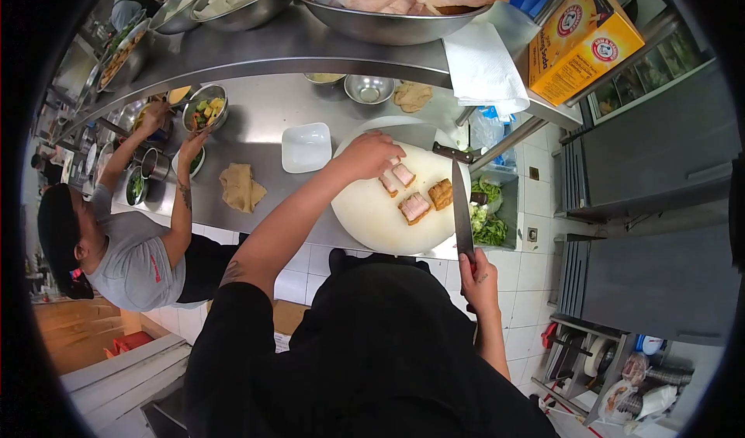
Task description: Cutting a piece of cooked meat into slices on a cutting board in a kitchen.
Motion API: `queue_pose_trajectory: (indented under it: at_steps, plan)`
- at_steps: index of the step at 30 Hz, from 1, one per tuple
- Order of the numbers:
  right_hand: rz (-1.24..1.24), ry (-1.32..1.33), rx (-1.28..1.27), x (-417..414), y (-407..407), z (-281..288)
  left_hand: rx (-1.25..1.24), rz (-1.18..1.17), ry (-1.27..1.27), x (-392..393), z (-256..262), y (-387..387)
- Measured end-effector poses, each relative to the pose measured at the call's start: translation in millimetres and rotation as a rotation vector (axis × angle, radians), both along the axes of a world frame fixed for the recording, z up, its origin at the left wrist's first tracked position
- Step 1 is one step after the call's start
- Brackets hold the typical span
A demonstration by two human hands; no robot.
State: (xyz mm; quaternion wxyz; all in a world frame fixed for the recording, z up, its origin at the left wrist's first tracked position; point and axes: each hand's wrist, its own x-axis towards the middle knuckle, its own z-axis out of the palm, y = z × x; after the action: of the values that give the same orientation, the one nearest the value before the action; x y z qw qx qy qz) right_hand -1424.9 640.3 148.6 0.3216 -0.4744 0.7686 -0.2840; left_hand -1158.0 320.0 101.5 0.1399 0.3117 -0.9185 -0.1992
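My right hand (481, 282) grips the handle of a kitchen knife (463, 217), its long blade pointing away from me over the right edge of a round white cutting board (372, 228). My left hand (372, 154) is over the board's upper part, fingers bent down at pieces of roasted pork belly (403, 174); whether it holds one is hidden. Nearer me lie another pork piece (414, 207) and a browned chunk (441, 194). A cleaver (453, 152) rests at the board's far side. Left of the board stands a square white bowl (306, 147).
A steel shelf (262, 62) crosses above the counter, bearing a large bowl of meat (396, 25) and a baking soda box (582, 48). A co-worker (139, 252) handles a bowl of food at left. A bin of greens (506, 211) is right of the board. Folded cloth (241, 188) lies left.
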Motion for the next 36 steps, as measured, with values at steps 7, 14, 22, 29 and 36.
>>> queue_pose_trajectory:
  at_steps: [7, 14, 22, 29, 36]
  plan:
    - [-0.005, 0.041, -0.028, -1.9, -2.1, 2.7, 0.146, -0.028, -0.254, -10.8, 6.9, -15.8]
    - [-0.033, -0.014, -0.035, -6.3, 7.5, -7.5, 0.224, -0.034, 0.027, -1.8, 18.6, -15.0]
    - [-0.052, -0.029, 0.002, -11.7, 7.2, -10.7, 0.112, -0.152, -0.014, 2.1, 20.7, 10.1]
    - [0.002, -0.018, -0.029, -11.1, 2.4, -7.8, 0.125, -0.14, 0.063, 5.9, 20.0, 25.8]
    - [-0.024, -0.034, -0.031, -7.9, 1.4, -7.9, 0.114, 0.066, 0.116, 17.2, 19.6, 62.1]
